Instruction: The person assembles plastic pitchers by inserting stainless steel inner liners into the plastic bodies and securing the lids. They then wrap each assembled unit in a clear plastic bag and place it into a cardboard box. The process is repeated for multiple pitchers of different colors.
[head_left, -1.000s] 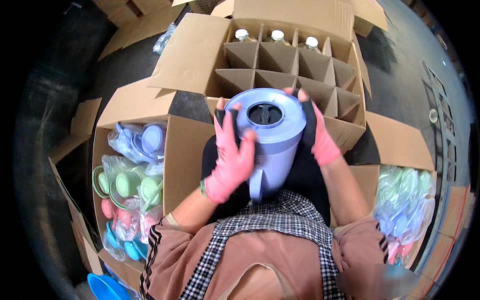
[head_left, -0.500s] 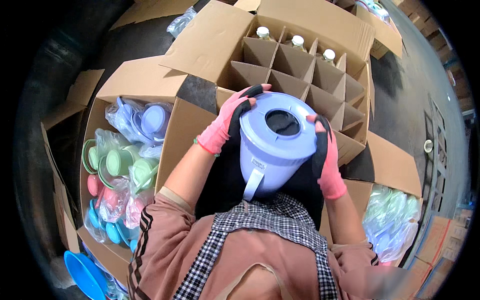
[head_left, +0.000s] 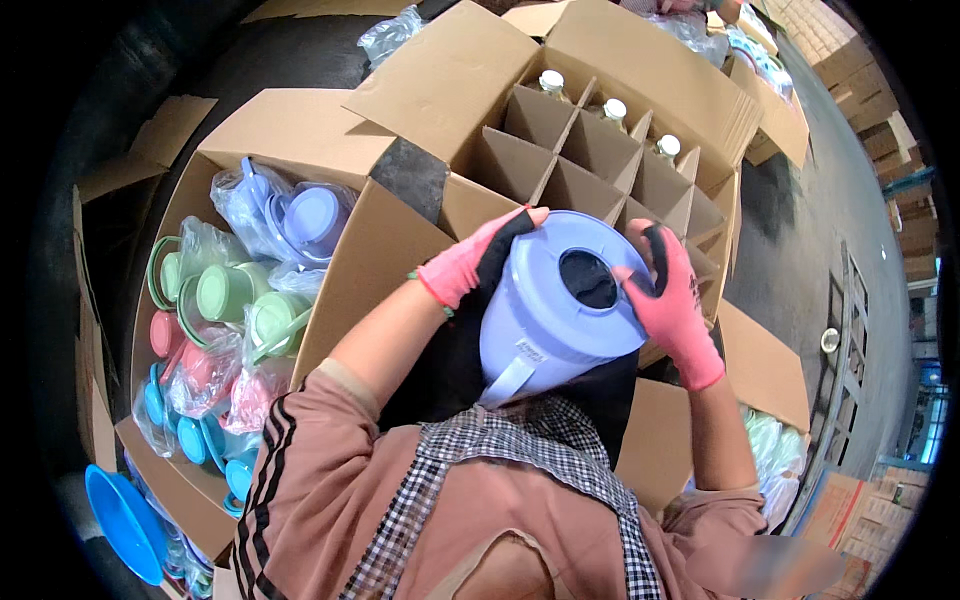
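Observation:
A lavender plastic pitcher [head_left: 540,330] rests tilted in my lap, its handle toward me and a small label above the handle. Its round lid [head_left: 545,262] has a dark circle in the middle. In a pink and black fingerless-tip glove, my left hand [head_left: 485,258] grips the pitcher's upper left rim. My right hand [head_left: 672,300], gloved alike, is over the lid's right side; its thumb reaches the lid near the dark circle and its other fingers are bent and spread apart from the rim.
Ahead stands an open carton [head_left: 610,150] with cardboard dividers and three white-capped bottles [head_left: 614,110]. At left, another carton [head_left: 385,265] holds bagged lavender, green, pink and blue pitchers. A blue basin [head_left: 125,525] is at lower left. Bagged green items [head_left: 770,450] fill a carton at right.
My right hand has come off the pitcher's right side and moved up over the lid, its fingers opening. The pitcher has turned slightly. My left hand keeps its hold.

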